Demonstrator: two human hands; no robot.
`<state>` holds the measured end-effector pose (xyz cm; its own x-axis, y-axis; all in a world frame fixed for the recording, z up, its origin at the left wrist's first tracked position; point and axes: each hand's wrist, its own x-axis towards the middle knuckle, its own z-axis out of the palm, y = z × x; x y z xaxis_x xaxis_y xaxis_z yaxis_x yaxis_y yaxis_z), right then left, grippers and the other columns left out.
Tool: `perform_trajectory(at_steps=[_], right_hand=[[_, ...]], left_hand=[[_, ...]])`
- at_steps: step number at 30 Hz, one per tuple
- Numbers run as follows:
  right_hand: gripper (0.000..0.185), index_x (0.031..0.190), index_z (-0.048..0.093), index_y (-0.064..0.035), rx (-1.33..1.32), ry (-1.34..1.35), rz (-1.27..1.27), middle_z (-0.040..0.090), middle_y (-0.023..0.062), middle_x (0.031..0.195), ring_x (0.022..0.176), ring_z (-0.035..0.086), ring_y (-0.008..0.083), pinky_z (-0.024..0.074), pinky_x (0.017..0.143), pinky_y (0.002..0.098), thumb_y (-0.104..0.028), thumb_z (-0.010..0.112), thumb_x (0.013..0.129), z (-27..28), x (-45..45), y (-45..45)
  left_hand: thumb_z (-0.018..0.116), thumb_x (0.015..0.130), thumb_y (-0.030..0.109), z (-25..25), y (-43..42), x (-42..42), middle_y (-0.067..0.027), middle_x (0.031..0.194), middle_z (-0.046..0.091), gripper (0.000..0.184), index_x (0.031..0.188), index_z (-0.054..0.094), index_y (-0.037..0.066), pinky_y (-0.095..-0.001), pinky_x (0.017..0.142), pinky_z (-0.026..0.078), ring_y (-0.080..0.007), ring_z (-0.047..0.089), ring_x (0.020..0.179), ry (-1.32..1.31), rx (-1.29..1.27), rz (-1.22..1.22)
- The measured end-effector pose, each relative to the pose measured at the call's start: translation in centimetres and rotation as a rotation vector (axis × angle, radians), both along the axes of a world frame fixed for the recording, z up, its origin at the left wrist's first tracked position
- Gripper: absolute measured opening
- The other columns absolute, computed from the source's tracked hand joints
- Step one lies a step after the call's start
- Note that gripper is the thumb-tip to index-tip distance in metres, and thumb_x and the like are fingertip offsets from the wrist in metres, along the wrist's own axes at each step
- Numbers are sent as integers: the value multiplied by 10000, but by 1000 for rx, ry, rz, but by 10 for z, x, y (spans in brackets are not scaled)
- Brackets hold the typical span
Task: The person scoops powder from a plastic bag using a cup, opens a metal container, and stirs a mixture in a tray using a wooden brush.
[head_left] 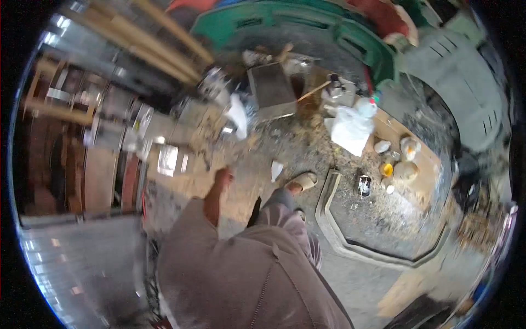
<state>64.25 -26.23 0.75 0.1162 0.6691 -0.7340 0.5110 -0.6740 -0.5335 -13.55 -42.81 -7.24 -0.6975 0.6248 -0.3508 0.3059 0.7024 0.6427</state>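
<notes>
My left hand [223, 177] hangs in front of me over the dirty floor, on a bent forearm below a greyish sleeve. It is small and smeared by motion, so its fingers cannot be made out, and nothing shows clearly in it. A bright white rectangular piece [167, 160] lies on the floor to its left. To its right is a white scrap [276, 170], close to my sandalled foot [304, 181]. My right hand is out of the picture.
An angular pale frame [350, 249] lies on the floor at right, near a dark paint-marked container [364, 186]. A white bag [350, 130], a yellow-inside cup [387, 169] and a grey box [271, 90] stand beyond. Green plastic furniture [263, 16] and a grey plastic chair [455, 88] edge the area.
</notes>
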Motion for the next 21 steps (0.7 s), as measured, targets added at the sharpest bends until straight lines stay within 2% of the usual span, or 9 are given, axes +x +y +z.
perform_trajectory(at_steps=[2,8,10,11,13,15,19,20,21], right_hand=[[365,1162,502,-3,55,-13,88,579,80,916,858,541,166,432,624,272,-185,527,847,-10,52,42],[382,1183,485,3,593,455,103,575,87,941,874,537,167,428,619,264,-181,522,851,-67,199,297],[484,1280,419,-51,759,-15,534,566,49,939,826,516,134,393,629,221,-214,541,841,-51,102,412],[491,1297,405,-46,652,340,346,570,39,949,822,525,129,400,635,226,-194,533,846,48,-5,364],[443,1280,427,-21,638,300,503,566,68,1066,914,531,146,410,767,272,-169,511,871,99,-120,350],[394,1253,446,5,701,322,770,560,89,1123,973,528,158,416,850,292,-129,497,886,89,-175,319],[319,1195,510,-21,601,344,1356,582,140,1110,1051,523,290,383,945,360,-58,399,898,-31,-193,253],[270,1108,562,-33,423,-122,1597,578,159,1093,1056,518,303,389,937,380,-106,415,893,-7,-213,204],[254,1054,589,-74,1002,127,1723,586,155,1059,1035,520,316,399,914,411,-196,453,878,-116,-151,199]], left_hand=[[608,714,345,24,-119,-2,-145,718,618,354,872,565,31,-423,547,478,-272,617,646,511,-138,-112],[423,905,308,154,-316,173,-161,870,634,305,1001,561,54,-450,695,487,-327,602,870,291,-965,286],[442,922,334,139,-380,250,-171,834,604,356,940,585,9,-440,709,479,-333,588,764,121,-1015,288],[481,901,366,147,-389,296,-144,748,579,372,855,600,17,-443,666,482,-293,568,675,-73,-1021,450],[480,883,391,130,-424,386,-75,604,457,356,692,472,91,-392,508,360,-231,445,524,-362,-544,887],[479,864,416,116,-434,458,-6,461,336,441,528,343,166,-340,350,239,-170,321,374,-887,638,1761],[453,867,388,116,-410,494,-12,467,316,435,521,325,158,-328,340,210,-162,287,357,-1062,787,1730],[453,867,388,107,-411,495,-12,467,316,435,521,325,158,-328,340,210,-162,287,357,-1074,800,1744],[453,871,364,104,-407,484,-17,478,335,400,555,343,145,-314,337,208,-156,292,357,-1034,704,1709]])
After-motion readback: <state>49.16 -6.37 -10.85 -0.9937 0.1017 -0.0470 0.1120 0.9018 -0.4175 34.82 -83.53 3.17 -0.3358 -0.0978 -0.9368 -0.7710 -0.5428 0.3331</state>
